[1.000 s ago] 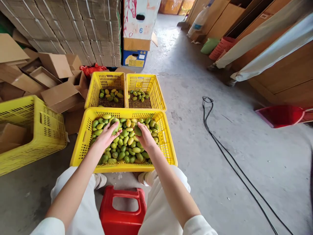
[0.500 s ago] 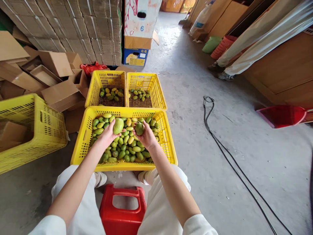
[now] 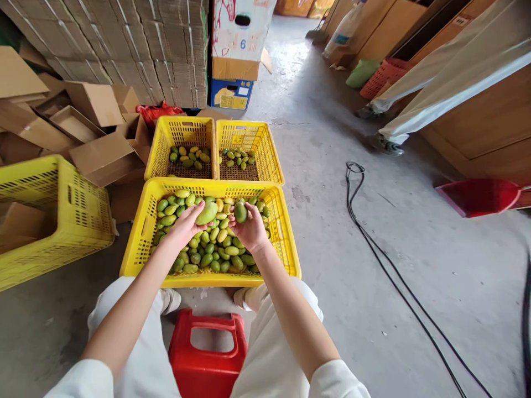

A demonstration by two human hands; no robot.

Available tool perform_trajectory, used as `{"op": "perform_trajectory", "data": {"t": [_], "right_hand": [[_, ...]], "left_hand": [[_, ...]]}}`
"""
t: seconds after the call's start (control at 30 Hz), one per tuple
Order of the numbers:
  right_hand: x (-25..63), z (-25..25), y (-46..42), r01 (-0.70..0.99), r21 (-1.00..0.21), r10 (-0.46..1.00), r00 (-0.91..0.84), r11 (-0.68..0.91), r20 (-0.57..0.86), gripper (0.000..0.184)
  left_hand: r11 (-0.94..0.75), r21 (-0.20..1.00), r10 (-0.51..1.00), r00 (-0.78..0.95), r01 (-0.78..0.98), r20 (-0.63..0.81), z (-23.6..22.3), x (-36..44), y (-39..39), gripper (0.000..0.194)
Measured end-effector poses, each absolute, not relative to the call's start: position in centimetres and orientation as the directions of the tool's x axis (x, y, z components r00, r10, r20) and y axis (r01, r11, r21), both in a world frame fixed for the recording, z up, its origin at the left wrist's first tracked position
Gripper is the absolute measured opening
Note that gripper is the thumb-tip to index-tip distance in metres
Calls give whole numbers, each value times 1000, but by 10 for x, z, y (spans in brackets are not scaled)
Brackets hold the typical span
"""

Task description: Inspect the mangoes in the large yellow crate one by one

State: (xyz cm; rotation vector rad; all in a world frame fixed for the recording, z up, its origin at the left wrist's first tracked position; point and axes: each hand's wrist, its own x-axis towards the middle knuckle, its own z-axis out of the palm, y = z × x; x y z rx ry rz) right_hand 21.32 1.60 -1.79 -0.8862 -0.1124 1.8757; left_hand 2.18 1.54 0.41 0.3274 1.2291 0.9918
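Turned slantwise since before, a pale fruit (image 3: 206, 213) lies in the half-curled left hand (image 3: 185, 224); the right hand (image 3: 253, 231), fingers bent, holds a darker fruit (image 3: 240, 212), both over the yellow crate (image 3: 232, 281). "6" marks a white box (image 3: 232, 41).

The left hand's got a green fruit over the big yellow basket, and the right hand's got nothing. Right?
Not quite: the right hand holds a green fruit too, as the head view shows. The left hand does hold its green fruit over the big yellow basket.
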Motion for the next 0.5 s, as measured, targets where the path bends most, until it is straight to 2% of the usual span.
{"op": "perform_trajectory", "data": {"t": [0.13,0.27,0.5], "right_hand": [[215,-21,17,-735,-464,838,-261,-494,-478,23],[214,-21,16,-746,-476,846,-219,-467,-486,16],[210,-22,16,-770,-481,861,-169,-419,-480,19]], "left_hand": [[534,655,757,-43,-534,-652,-3,17,19,3],[448,643,782,-76,-621,-619,-7,13,22,20],[378,614,791,-103,-693,-603,-4,10,23,23]]}}
